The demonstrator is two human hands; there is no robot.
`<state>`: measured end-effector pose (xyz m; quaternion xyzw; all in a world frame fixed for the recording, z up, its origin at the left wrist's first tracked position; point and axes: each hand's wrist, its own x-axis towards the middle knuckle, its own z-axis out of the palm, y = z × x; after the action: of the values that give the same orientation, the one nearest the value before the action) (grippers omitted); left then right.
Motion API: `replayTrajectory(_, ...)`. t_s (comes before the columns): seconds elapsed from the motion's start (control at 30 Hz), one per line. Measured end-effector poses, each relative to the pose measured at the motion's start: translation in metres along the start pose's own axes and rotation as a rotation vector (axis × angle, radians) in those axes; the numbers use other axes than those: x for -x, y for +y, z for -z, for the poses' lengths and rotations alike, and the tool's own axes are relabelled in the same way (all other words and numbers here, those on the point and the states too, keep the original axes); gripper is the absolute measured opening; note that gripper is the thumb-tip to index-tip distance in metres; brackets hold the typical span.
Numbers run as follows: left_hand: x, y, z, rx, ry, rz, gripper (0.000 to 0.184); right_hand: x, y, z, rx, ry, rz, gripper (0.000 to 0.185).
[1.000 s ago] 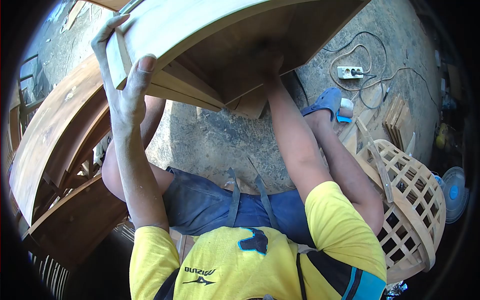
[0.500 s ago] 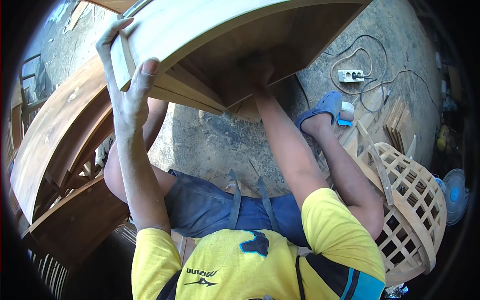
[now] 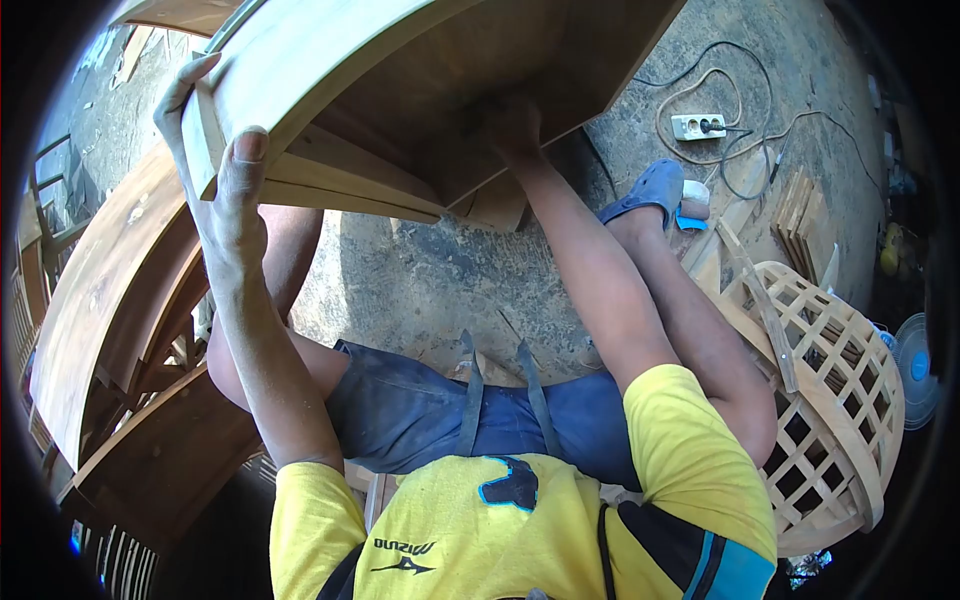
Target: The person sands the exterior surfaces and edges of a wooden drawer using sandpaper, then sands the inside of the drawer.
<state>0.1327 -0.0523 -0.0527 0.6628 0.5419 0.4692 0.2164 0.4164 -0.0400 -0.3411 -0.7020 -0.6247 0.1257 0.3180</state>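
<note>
Curved wooden piece (image 3: 310,55): ahead, above floor (image 3: 430,275); long axis slants near-left to far-right.
Left hand (image 3: 232,205): nearer, gripping left end.
Right hand (image 3: 515,128): under hollow side, shadowed; grip unclear.

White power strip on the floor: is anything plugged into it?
Yes, in use at one end: a black plug sits in the white power strip, while the sockets beside it show no plug.

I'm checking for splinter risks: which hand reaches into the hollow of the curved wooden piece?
The right hand, in the shadowed hollow; the left hand instead grips the curved wooden piece at its outer corner.
</note>
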Motion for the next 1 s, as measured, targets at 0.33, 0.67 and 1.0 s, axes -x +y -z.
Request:
replayTrajectory(0.33,0.004,0.007,0.0,0.024,-0.023,0.026,0.103,0.012,-0.049,-0.005,-0.036,-0.042,-0.119,0.026)
replayTrajectory(0.67,-0.001,0.004,0.0,0.033,-0.021,0.089,0.091,0.017,-0.026,0.051,0.196,-0.219,0.406,0.031)
replayTrajectory(1.0,0.002,-0.002,0.0,-0.064,0.038,0.041,0.096,-0.085,0.075,0.074,0.722,-0.473,0.551,0.029)
